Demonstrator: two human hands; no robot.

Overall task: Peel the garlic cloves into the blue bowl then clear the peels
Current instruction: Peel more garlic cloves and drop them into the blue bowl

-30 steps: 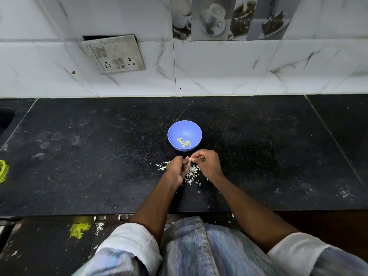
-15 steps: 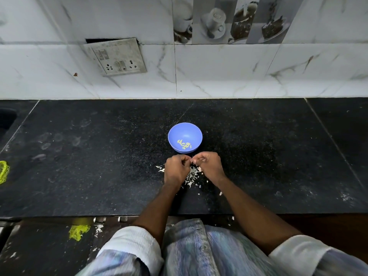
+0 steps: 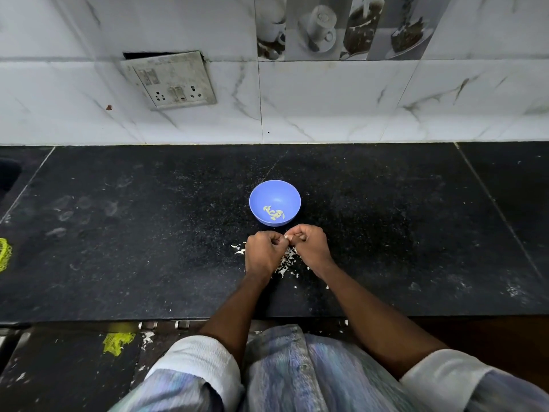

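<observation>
Both hands meet just near of the small round blue plastic bowl (image 3: 274, 193), over a black speckled stone countertop (image 3: 148, 248). Left hand (image 3: 263, 254) has its fingers curled in tight, knuckles up. Right hand (image 3: 312, 246) is likewise curled. Their fingertips come together at a small pale garlic clove (image 3: 287, 237), pinched between the two hands; only a sliver of it shows, so whether the skin is on or off can't be told. Hands sit close to the bowl's near rim, not touching it.

The bowl stands upright about mid-counter, slightly right of centre, with a few yellowish peeled garlic cloves (image 3: 274, 213) lying at its bottom, toward the near side.

Scattered thin white garlic peels (image 3: 286, 261) lie on the counter right under and between the hands, with a few flecks spreading to the left and to the near right of the wrists. More white flecks lie on the dark floor (image 3: 59, 367) below the counter's near edge.

Far side: white marble-pattern wall tiles (image 3: 326, 99), with a grimy tilted white switch-and-socket plate (image 3: 169, 80) at left-centre and a grey picture tile of cups and desserts (image 3: 341, 25) at top. A yellow mesh scrubber (image 3: 4, 254) sits at the far left edge of the counter; a yellow scrap (image 3: 117, 343) lies on the floor near left. Rolled white sleeve cuffs (image 3: 202, 361) and a pale striped shirt (image 3: 297, 376) fill the near edge.
</observation>
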